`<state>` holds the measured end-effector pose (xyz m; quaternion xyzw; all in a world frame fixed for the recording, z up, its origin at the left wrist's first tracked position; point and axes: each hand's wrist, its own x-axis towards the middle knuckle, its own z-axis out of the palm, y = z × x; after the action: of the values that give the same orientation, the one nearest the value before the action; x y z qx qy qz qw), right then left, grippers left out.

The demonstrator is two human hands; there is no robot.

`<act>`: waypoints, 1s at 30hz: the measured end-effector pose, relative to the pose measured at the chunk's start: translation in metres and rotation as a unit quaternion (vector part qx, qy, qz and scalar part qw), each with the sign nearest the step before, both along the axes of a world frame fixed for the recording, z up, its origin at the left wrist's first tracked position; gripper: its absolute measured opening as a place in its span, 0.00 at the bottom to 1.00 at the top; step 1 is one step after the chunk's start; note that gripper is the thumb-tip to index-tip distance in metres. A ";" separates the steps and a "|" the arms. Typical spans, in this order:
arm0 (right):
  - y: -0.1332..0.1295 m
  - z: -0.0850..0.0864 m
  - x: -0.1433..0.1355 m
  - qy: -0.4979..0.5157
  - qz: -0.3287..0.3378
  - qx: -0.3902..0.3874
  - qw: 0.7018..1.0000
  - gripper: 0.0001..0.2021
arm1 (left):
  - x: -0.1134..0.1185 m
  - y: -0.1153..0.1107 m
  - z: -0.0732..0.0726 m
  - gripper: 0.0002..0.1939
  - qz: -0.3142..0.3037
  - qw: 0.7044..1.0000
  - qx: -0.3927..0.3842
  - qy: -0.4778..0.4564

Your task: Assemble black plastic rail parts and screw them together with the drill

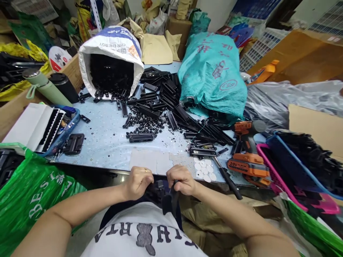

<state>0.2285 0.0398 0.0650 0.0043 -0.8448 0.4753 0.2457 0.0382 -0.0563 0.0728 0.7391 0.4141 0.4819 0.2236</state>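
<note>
Both hands are at the table's front edge, close to my body. My left hand (139,182) is closed at one side of a black plastic part (158,191), its fingers curled in. My right hand (181,179) grips the other side, where a dark curved flap (168,204) hangs down. The part's exact kind cannot be made out. Just beyond my hands lies a flat grey cardboard piece (150,160) on the blue table (102,142). White round discs (205,169) are to the right of my right hand, with a black-handled hammer (227,178) beside them.
A heap of black plastic strips (171,96) and a pile of screws (150,121) cover the middle. Behind stand a white sack (115,39) and a teal sack (211,71). An orange cordless drill (248,157), a blue basket (297,167) and a green bag (34,200) flank the workspace.
</note>
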 end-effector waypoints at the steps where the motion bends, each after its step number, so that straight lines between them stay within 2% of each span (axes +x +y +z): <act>1: -0.002 -0.006 -0.002 -0.010 -0.016 -0.020 1.000 0.27 | -0.001 -0.002 0.000 0.26 0.009 1.000 -0.022 -0.002; 3: -0.001 -0.018 -0.005 -0.040 -0.077 -0.016 0.996 0.28 | -0.008 0.002 -0.007 0.27 0.035 0.995 -0.073 0.058; 5: 0.003 -0.028 -0.010 -0.107 -0.152 0.047 0.981 0.29 | -0.019 0.012 -0.017 0.28 0.084 0.971 -0.127 0.182; 7: 0.009 -0.030 -0.017 -0.222 -0.216 0.144 0.940 0.29 | -0.029 0.025 -0.026 0.29 0.155 0.917 -0.180 0.321; 9: 0.012 -0.025 -0.026 -0.313 -0.252 0.247 0.882 0.27 | -0.034 0.036 -0.032 0.30 0.210 0.857 -0.219 0.417; 10: 0.012 -0.022 -0.032 -0.328 -0.255 0.294 0.861 0.26 | -0.035 0.040 -0.032 0.30 0.224 0.838 -0.230 0.441; 12: 0.012 -0.016 -0.042 -0.309 -0.232 0.376 0.842 0.26 | -0.033 0.045 -0.031 0.32 0.228 0.824 -0.241 0.459; 14: 0.013 -0.012 -0.049 -0.284 -0.193 0.430 0.835 0.24 | -0.031 0.046 -0.029 0.33 0.223 0.824 -0.244 0.459; 16: 0.016 -0.012 -0.053 -0.272 -0.163 0.449 0.836 0.22 | -0.029 0.047 -0.026 0.34 0.210 0.829 -0.244 0.457; 20: 0.026 -0.018 -0.053 -0.231 -0.148 0.439 0.856 0.22 | -0.031 0.050 -0.026 0.34 0.196 0.840 -0.234 0.449; 23: 0.031 -0.018 -0.044 -0.201 -0.154 0.424 0.870 0.26 | -0.037 0.053 -0.029 0.32 0.203 0.852 -0.215 0.433; 25: 0.032 -0.016 -0.031 -0.206 -0.168 0.413 0.871 0.30 | -0.043 0.051 -0.032 0.31 0.186 0.873 -0.167 0.419; 28: 0.030 -0.012 -0.006 -0.212 -0.188 0.395 0.874 0.31 | -0.049 0.037 -0.034 0.31 0.117 0.907 -0.044 0.403; 30: 0.024 -0.009 0.006 -0.163 -0.146 0.352 0.910 0.32 | -0.048 0.022 -0.033 0.32 0.059 0.934 0.022 0.351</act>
<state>0.2343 0.0636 0.0565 -0.1103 -0.9768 0.1000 0.1536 -0.0101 -0.0342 0.0401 0.8400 0.4987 0.2129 0.0191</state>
